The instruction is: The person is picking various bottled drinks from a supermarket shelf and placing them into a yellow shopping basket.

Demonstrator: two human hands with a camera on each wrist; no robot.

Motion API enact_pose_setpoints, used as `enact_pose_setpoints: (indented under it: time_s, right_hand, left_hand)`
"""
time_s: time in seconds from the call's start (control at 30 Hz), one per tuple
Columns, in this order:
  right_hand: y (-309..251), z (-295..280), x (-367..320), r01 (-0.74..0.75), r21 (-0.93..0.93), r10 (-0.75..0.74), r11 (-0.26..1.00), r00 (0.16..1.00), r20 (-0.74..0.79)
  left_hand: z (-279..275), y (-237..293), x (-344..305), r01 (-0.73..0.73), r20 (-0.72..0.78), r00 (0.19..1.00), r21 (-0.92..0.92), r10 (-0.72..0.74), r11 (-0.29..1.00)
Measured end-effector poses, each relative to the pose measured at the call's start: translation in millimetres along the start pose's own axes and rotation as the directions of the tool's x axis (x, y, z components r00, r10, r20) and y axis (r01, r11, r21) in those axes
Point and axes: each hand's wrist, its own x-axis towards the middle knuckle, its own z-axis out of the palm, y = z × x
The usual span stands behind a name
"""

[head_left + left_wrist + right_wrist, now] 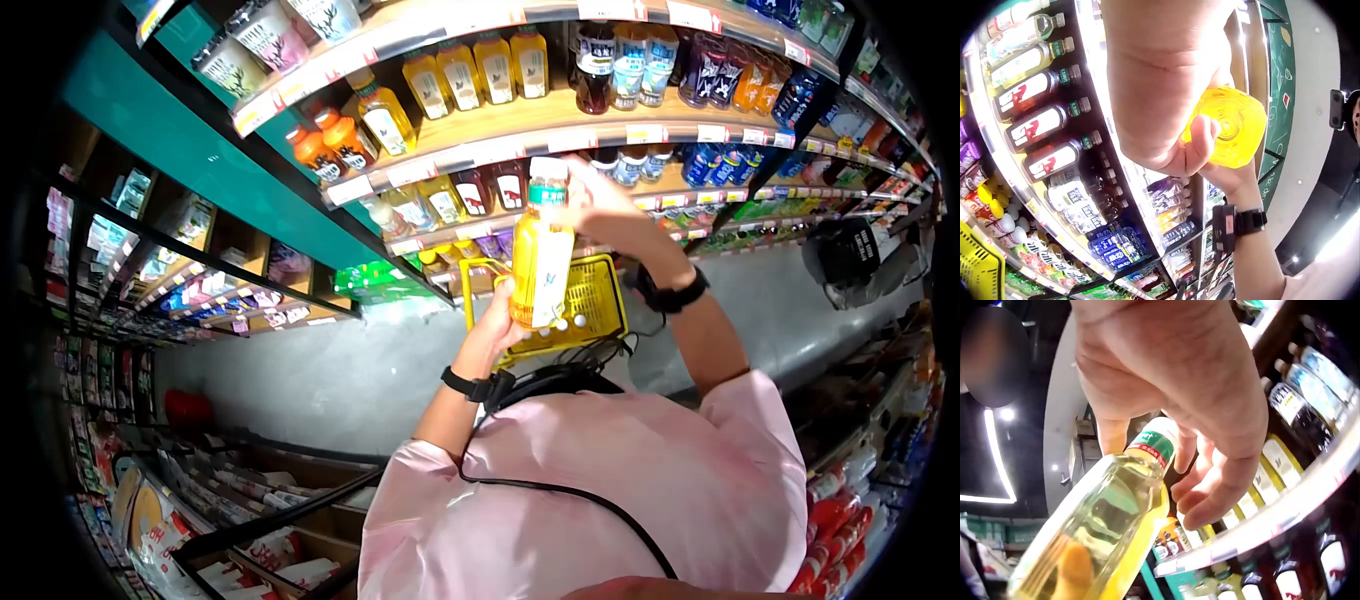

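Yellow bottle (528, 265) likely handling heavy, slick, surest low, where left hand (490, 327) is gripping; right hand (606, 212) loosely holding neck (1152, 445).

The bottle (550, 265) is between left hand (494, 325) and right hand (600, 207), above the basket (604, 300) (shelves (480, 121) beyond).

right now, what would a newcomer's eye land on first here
Probably the bottle of yellow drink, mid-frame in the head view, held low by the left hand with the right hand by its cap. Next, the yellow shopping basket behind it, then shelves of bottled drinks across the top.
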Motion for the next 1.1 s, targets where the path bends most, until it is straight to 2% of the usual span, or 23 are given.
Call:
enact_pose_setpoints:
  time_s: [0.03,0.07,0.1,0.17,0.2,0.27,0.3,0.33,0.37,0.4,0.47,0.53,0.6,0.73,0.8,0.83,0.87,0.9,0.93,0.97,1.0,1.07,1.1]
  right_hand:
    - [-7.7,0.5,-13.3,-0.123,-0.056,0.129,0.991,0.986,0.109]
    - [26.4,12.1,-13.5,0.055,0.001,-0.055,0.998,0.99,0.133]
    - [60.4,26.7,-12.5,0.222,0.062,-0.23,0.973,0.961,0.156]
    - [32.6,50.5,-25.6,0.041,0.432,-0.072,0.901,0.996,0.056]
    - [30.8,58.5,-23.6,0.043,0.536,-0.049,0.843,0.999,-0.004]
    - [50.0,64.9,-8.1,0.037,0.527,-0.036,0.849,0.999,-0.012]
    - [59.1,65.4,0.6,0.036,0.512,-0.026,0.858,0.999,-0.025]
    - [39.9,62.9,4.0,0.124,0.497,-0.104,0.859,0.992,-0.067]
    - [36.7,57.1,14.4,0.117,0.415,-0.099,0.902,0.993,-0.065]
    - [30.4,51.3,27.6,0.108,0.44,-0.094,0.891,0.994,-0.054]
    - [13.0,40.1,57.1,0.112,0.441,-0.09,0.89,0.993,-0.071]
    - [-6.2,30.2,84.1,0.115,0.468,-0.08,0.876,0.992,-0.094]
    - [-14.7,22.2,119.8,0.097,0.44,-0.061,0.893,0.994,-0.094]
    - [-39.5,15.6,173.4,-0.002,0.404,0.021,0.915,0.999,-0.042]
    - [-37.4,16.3,201.6,0.042,0.312,-0.035,0.949,0.999,-0.028]
    - [-41.5,17.1,209.9,0.055,0.268,-0.052,0.962,0.999,-0.016]
    - [-38.4,20.9,221.0,0.054,0.267,-0.055,0.962,0.998,-0.006]
    - [-33.7,27.7,230.4,0.135,0.179,-0.106,0.975,0.982,-0.159]
    - [-30.0,33.6,238.4,0.201,0.079,-0.169,0.976,0.938,-0.302]
    - [-29.6,38.1,242.0,0.199,0.082,-0.167,0.977,0.942,-0.291]
    - [-28.2,41.2,244.1,0.19,-0.035,-0.191,0.981,0.928,-0.32]
    - [-18.6,47.7,254.6,0.208,-0.184,-0.264,0.961,0.89,-0.372]
    - [-15.4,51.5,258.9,0.215,-0.182,-0.269,0.96,0.891,-0.367]
  left_hand:
    - [1.0,2.1,-2.6,-0.016,0.016,1.0,0.006,0.016,1.0]
    - [8.6,5.6,0.1,0.0,-0.13,0.991,-0.051,-0.006,0.999]
    - [8.1,8.3,-3.0,-0.02,0.012,1.0,-0.122,0.021,0.992]
    - [-1.4,9.9,-6.5,0.038,0.001,0.999,-0.243,-0.039,0.969]
    - [-6.9,13.4,-3.9,0.033,-0.003,0.999,-0.242,-0.035,0.97]
    - [-15.0,20.7,-2.3,0.137,0.181,0.978,-0.209,-0.099,0.968]
    - [-21.3,21.1,-5.4,0.143,0.176,0.979,-0.207,-0.106,0.968]
    - [-29.7,21.3,-7.5,0.086,-0.068,0.995,0.098,-0.08,0.991]
    - [-41.1,20.3,-9.5,0.095,-0.285,0.958,0.399,0.025,0.912]
    - [-59.0,15.3,-15.5,0.114,-0.364,0.921,0.591,0.139,0.799]
    - [-94.1,-7.7,-36.5,0.25,-0.431,0.834,0.851,0.343,0.462]
    - [-148.3,-38.2,-69.2,0.353,-0.485,0.842,0.826,0.237,0.439]
    - [-185.2,-67.0,-107.0,0.488,-0.603,0.79,0.726,0.109,0.485]
    - [-246.3,-131.0,-182.6,0.641,-0.789,0.613,0.458,-0.05,0.616]
    - [-279.4,-166.0,-218.4,0.664,-0.81,0.559,0.311,-0.176,0.68]
    - [-265.5,-168.1,-227.6,0.673,-0.86,0.442,0.13,-0.255,0.728]
    - [-265.9,-177.0,-241.1,0.665,-0.847,0.434,0.072,-0.307,0.743]
    - [-264.2,-190.3,-251.9,0.646,-0.861,0.398,0.018,-0.317,0.763]
    - [-263.0,-201.3,-261.9,0.609,-0.855,0.391,-0.037,-0.34,0.792]
    - [-264.0,-214.3,-275.5,0.571,-0.849,0.383,-0.092,-0.364,0.816]
    - [-263.2,-228.2,-290.2,0.566,-0.851,0.377,-0.102,-0.367,0.818]
    - [-275.0,-261.2,-307.9,0.415,-0.698,0.715,0.392,-0.028,0.821]
    - [-283.1,-271.7,-310.7,0.411,-0.701,0.713,0.392,-0.022,0.823]
